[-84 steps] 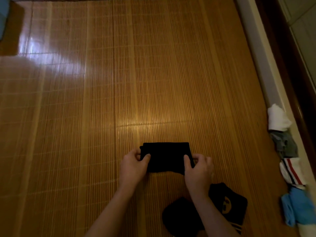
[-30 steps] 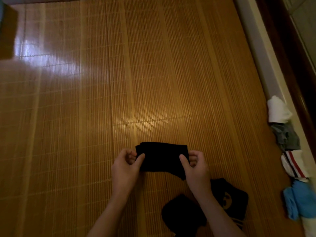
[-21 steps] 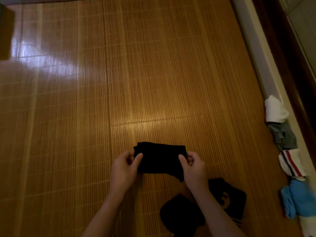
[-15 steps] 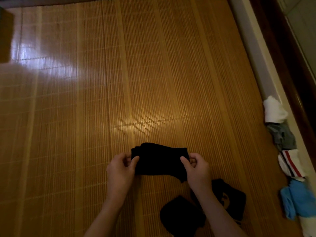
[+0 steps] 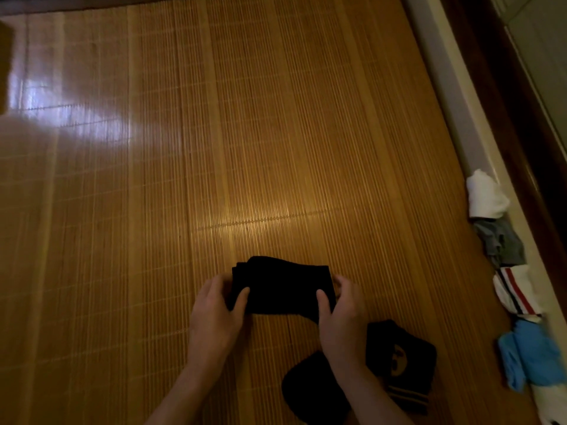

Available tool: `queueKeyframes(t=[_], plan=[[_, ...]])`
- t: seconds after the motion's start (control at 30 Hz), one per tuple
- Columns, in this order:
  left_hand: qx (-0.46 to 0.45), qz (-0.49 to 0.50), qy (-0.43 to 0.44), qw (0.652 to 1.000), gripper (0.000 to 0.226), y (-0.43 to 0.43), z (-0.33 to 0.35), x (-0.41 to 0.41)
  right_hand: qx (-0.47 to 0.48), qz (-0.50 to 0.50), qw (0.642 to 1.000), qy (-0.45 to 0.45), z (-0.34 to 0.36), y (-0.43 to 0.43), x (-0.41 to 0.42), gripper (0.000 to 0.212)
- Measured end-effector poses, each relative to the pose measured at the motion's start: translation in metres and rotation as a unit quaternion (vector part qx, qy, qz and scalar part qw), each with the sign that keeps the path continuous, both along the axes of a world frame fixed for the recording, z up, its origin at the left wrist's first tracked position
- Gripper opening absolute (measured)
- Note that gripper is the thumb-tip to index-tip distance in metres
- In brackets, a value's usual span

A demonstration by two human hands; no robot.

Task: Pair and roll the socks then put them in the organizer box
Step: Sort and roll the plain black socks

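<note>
- Socks: a folded black fabric sock bundle (image 5: 280, 285) lies across a woven bamboo mat (image 5: 214, 148), low in the view and near centre.
- Left hand (image 5: 214, 314) grips the bundle's left end, thumb on top and fingers curled at the end.
- Right hand (image 5: 340, 314) grips the bundle's right end the same way, thumb pressed on the top face.
- Both hands are closed on the bundle, one at each end, with the bundle between them.
- Loose black socks with a pale emblem and striped cuff (image 5: 399, 360) lie on the mat just below the right hand; the right forearm covers part of them, so their count cannot be told.
- Along the mat's right edge sits a line of rolled pairs: a white roll (image 5: 486, 194), a grey roll (image 5: 500, 243), a white roll with red and dark stripes (image 5: 515, 291) and a blue roll (image 5: 527, 360).
- One further white item at the lower right corner is cut off by the frame.
- Lighting is dim; folds within the black bundle cannot be made out.
- Open mat extends above and left of the hands.
</note>
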State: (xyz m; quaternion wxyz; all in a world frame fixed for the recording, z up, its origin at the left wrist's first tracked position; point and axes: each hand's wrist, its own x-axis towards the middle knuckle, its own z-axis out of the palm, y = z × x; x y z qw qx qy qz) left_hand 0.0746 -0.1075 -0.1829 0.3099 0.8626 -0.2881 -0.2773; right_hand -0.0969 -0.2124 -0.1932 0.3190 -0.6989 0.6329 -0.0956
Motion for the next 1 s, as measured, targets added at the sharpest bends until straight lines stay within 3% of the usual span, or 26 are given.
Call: queueKeyframes(t=[0.1, 0.2, 0.4, 0.47, 0.53, 0.6, 0.67, 0.77, 0.9, 1.0], plan=[[-0.050, -0.012, -0.035, 0.998, 0.023, -0.008, 0.006, -0.001, 0.014, -0.010, 1.000, 0.008, -0.004, -0.001, 0.000, 0.025], [-0.107, -0.034, -0.046, 0.993, 0.026, -0.018, 0.012, -0.001, 0.017, -0.006, 1.000, 0.004, -0.005, -0.003, -0.002, 0.023], [-0.066, 0.046, 0.008, 0.997, 0.022, -0.025, 0.001, 0.008, 0.033, 0.010, 0.999, 0.003, -0.007, -0.006, -0.004, 0.025], [-0.046, 0.040, -0.016, 0.998, 0.025, -0.024, -0.003, 0.008, 0.022, 0.002, 1.000, -0.002, -0.005, -0.004, -0.003, 0.030], [-0.035, -0.043, -0.158, 0.986, 0.029, -0.021, -0.008, 0.007, -0.040, 0.016, 0.999, 0.026, -0.003, -0.001, -0.003, 0.041], [-0.043, -0.223, -0.286, 0.931, 0.042, -0.015, -0.015, 0.004, -0.118, 0.106, 0.986, 0.058, -0.003, 0.005, -0.002, 0.047], [-0.009, -0.379, -0.314, 0.870, 0.056, -0.012, -0.026, 0.003, -0.126, 0.249, 0.956, 0.090, -0.009, 0.011, 0.000, 0.056], [0.090, -0.422, -0.296, 0.852, 0.063, -0.008, -0.039, 0.002, -0.085, 0.367, 0.916, 0.137, -0.023, 0.010, -0.008, 0.060], [0.132, -0.435, -0.289, 0.842, 0.067, -0.011, -0.039, 0.005, -0.059, 0.343, 0.928, 0.133, -0.027, 0.002, -0.024, 0.063], [0.143, -0.423, -0.290, 0.847, 0.069, -0.013, -0.031, 0.001, -0.040, 0.187, 0.977, 0.091, -0.015, 0.000, -0.026, 0.063]])
